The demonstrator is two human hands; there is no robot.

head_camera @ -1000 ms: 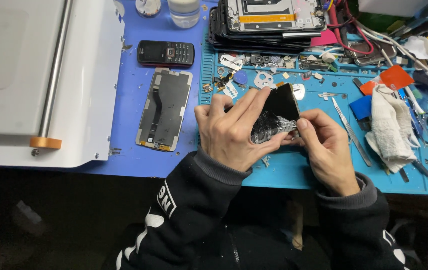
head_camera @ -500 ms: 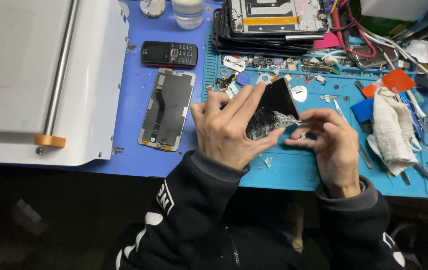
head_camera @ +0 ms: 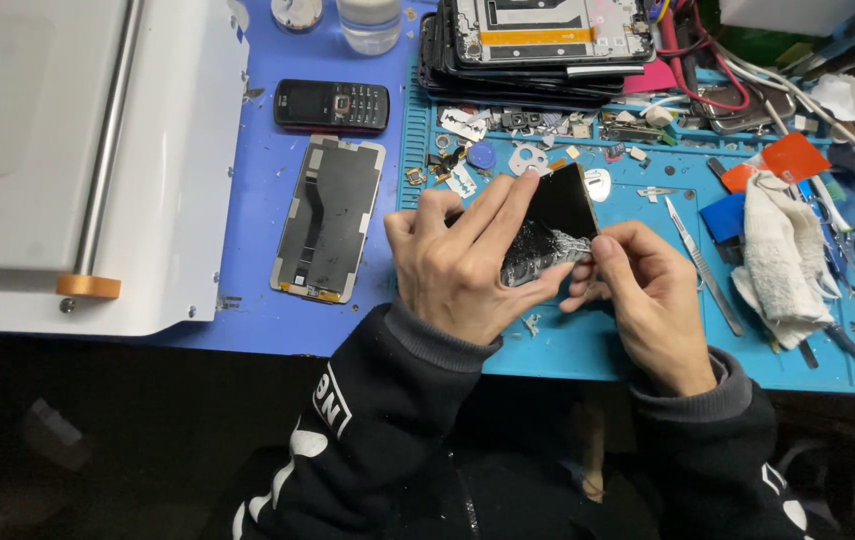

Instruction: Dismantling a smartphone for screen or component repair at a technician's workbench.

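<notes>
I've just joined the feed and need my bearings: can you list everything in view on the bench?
Cracked phone screen: one, black, held over the blue mat.
Blue mat: one, right side of the bench.
Keypad phone: one, black, beyond the panel.
Phone panel: one, dark, lying flat left of the mat.
White machine: one, far left.
Stacked phone frames: several, top centre.
Tweezers: one, metal, right of the hands.
Cloth: one, white, right.
Left hand: gripping the screen.
Right hand: pinching its shattered edge.
</notes>
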